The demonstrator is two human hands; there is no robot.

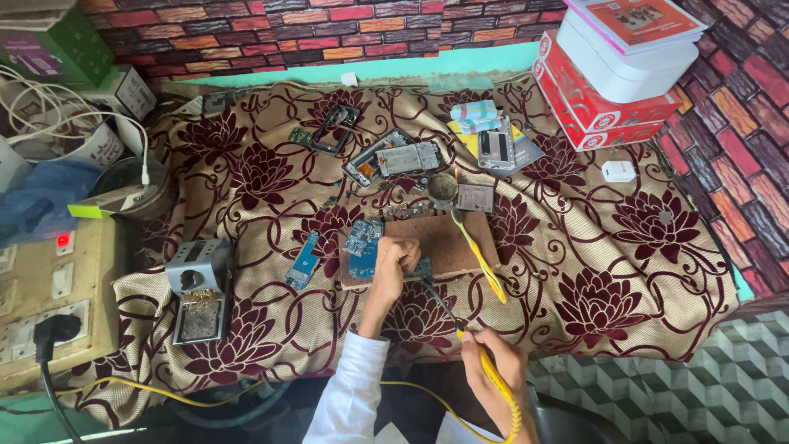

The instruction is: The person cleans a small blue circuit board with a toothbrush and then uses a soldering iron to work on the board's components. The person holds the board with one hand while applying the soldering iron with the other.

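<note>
Head view, starting at your far left: a beige power strip point(45, 304) sits at the table edge with a black plug point(56, 329) in it and a red light lit near its top. Just right of it, on the floral cloth point(641, 247), stands a grey soldering iron stand point(197, 288) with a wad of brass wool in its tray. Farther right a narrow blue circuit board point(302, 261) lies tilted on the cloth, just beside the brown wooden board point(448, 242) that you are working on.

A second, wider blue circuit board point(362, 247) rests on the left part of that wooden board. Your left hand point(394, 261) is clenched down on a small green circuit piece point(422, 267), pinning it against the wood; your white sleeve runs back toward you. The tip of the yellow-handled soldering iron point(485, 366) meets that piece just right of your left fingers. Your right hand point(493, 366) is wrapped around the iron's handle, low in the frame and near the table edge, with its yellow cord trailing under your arms.

Behind the wooden board lie dismantled phone frames point(394, 156), a small round tin point(442, 187), and yellow tweezers point(479, 259) angled across the board's right side. At the far right, red and white boxes point(616, 74) are stacked against the brick-patterned wall, with a white charger plug point(618, 171) below them.
</note>
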